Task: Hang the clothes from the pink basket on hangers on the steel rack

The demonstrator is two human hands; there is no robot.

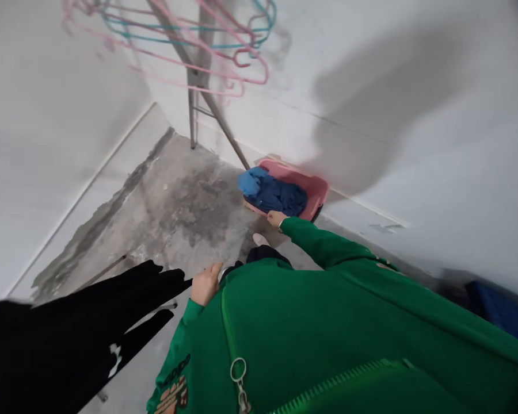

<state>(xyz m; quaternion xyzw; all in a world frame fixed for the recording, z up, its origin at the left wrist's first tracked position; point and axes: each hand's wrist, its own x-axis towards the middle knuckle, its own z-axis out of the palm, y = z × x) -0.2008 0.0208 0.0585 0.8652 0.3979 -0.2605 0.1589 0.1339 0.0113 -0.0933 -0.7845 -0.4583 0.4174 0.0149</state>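
My left hand [205, 284] is closed at the tapering edge of a black garment [69, 333], which is drawn to a point where it meets the fingers. The garment hangs at the lower left, with a small white mark on it. Beside the near rim of a pink plastic basket [318, 190], my right hand [277, 218] has its fingers curled. Whether it grips the rim or something else does not show. Dark blue clothing [280, 195] lies in the basket, with a lighter blue piece [251, 181] at its left end.
Pink and teal hangers [242, 75] hang from a metal rack [224, 129] near the wall. Rack legs [106, 273] stand beside the black garment. The concrete floor [172, 207] is stained. A blue crate-like object [501, 313] sits at far right. A shoe tip [260, 239] shows below the basket.
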